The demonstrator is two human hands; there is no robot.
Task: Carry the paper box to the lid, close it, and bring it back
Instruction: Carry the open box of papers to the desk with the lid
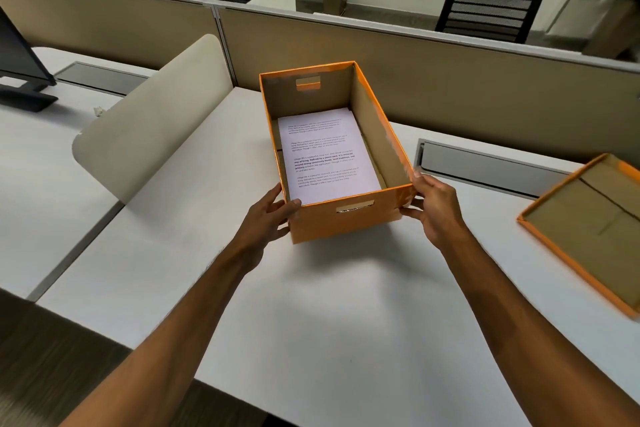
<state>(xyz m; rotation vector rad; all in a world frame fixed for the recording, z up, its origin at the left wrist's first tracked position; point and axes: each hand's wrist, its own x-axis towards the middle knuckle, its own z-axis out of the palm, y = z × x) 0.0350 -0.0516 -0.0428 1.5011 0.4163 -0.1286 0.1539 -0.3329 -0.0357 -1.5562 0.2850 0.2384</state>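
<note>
A: Item 1?
B: Orange box, open, papers inside, on white desk; left hand and right hand grip near corners.
A: Item 2?
B: Lid, upturned, well right.

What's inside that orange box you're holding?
The orange box holds a stack of white printed sheets lying flat on its bottom. The top page's text is too small to read. The stack hides anything beneath it.
</note>
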